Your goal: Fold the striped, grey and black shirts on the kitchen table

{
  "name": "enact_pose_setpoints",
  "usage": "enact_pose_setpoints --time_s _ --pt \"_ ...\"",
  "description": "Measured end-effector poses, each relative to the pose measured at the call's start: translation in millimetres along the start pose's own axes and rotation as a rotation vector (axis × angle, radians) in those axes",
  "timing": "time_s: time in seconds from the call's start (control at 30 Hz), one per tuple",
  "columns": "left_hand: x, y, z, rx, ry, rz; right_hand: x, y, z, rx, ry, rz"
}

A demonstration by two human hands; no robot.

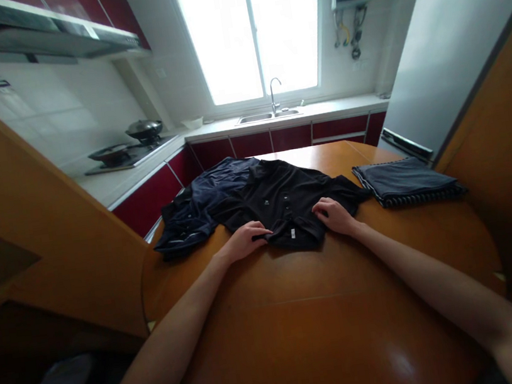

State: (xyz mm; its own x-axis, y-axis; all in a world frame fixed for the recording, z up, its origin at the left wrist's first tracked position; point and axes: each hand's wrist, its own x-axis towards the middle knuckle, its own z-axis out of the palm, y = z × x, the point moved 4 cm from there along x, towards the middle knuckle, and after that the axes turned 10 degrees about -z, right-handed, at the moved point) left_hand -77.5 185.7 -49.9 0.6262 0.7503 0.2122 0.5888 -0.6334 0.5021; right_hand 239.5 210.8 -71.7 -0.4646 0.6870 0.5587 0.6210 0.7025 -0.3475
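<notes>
A black polo shirt (297,180) lies spread on the wooden table, front side up, its collar and pale neck label towards me. My left hand (247,239) is closed on the fabric beside the collar, on the left, with thumb and fingers pinching the edge. On the collar's other side, my right hand (334,214) has its fingers curled onto the shirt's shoulder; its fingertips are partly hidden. Dark blue clothes (208,192) lie loosely heaped at the shirt's left, touching it or partly under it.
Folded dark grey clothes (407,180) with a striped layer sit at the right of the round wooden table (333,333). Beyond the table are a sink (269,116), a stove with pans (145,129) and a fridge (448,38). Brown panels flank both sides.
</notes>
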Motion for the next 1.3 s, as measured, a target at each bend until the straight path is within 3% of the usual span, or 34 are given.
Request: enact_pose_setpoints --time_s 0.17,0.3,0.53,0.6,0.67,0.77,0.83,0.87,0.9,0.93,1.03,1.07,1.1,1.2,1.3 --pt "-0.6 -1.1 1.9 0.039 0.028 0.006 -30.1 -9.9 -17.8 -0.030 -0.113 -0.133" --pt "1.5 2.7 4.2 0.024 0.000 0.013 -45.0 -9.5 -31.4 -0.081 -0.168 -0.131" --pt "-9.4 42.2 -8.3 -0.071 -0.137 0.019 -54.3 -39.7 -55.0 0.093 -0.349 -0.125" --pt "-25.5 62.4 -10.0 -0.115 -0.230 -0.003 -67.4 -56.0 -65.6 0.209 -0.463 -0.070" --pt "-45.9 84.5 -7.7 -0.169 -0.369 -0.041 -82.8 -74.5 -73.6 0.331 -0.662 0.019" --pt "-74.3 112.4 -0.9 -0.287 -0.707 -0.109 -97.2 -101.8 -83.1 0.502 -1.008 0.126" --pt "-83.0 118.8 -1.6 -0.375 -0.924 -0.144 -89.0 -110.4 -89.4 0.570 -1.075 0.135" --pt "-81.1 115.4 -4.9 -0.403 -0.954 -0.169 -78.5 -109.4 -91.6 0.578 -1.037 0.119" --pt "-74.4 106.8 -9.9 -0.408 -0.907 -0.200 -64.6 -104.5 -92.9 0.567 -0.959 0.097" --pt "-63.9 93.1 -16.3 -0.384 -0.784 -0.240 -48.1 -96.1 -93.1 0.536 -0.853 0.073" --pt "-26.7 35.1 -39.9 -0.134 -0.152 -0.391 6.3 -57.3 -84.8 0.353 -0.512 0.073" --pt "-17.4 16.2 -44.3 0.006 0.026 -0.452 23.8 -43.9 -78.1 0.268 -0.434 0.092" --pt "-9.8 -1.3 -44.5 0.137 0.133 -0.538 40.4 -32.1 -69.1 0.197 -0.384 0.113" --pt "8.5 -36.8 -29.9 0.329 0.190 -0.723 84.5 -7.3 -35.2 -0.020 -0.292 0.215" --pt "24.5 -49.3 -18.0 0.236 0.218 -0.715 118.4 0.9 4.0 -0.079 -0.262 0.268"
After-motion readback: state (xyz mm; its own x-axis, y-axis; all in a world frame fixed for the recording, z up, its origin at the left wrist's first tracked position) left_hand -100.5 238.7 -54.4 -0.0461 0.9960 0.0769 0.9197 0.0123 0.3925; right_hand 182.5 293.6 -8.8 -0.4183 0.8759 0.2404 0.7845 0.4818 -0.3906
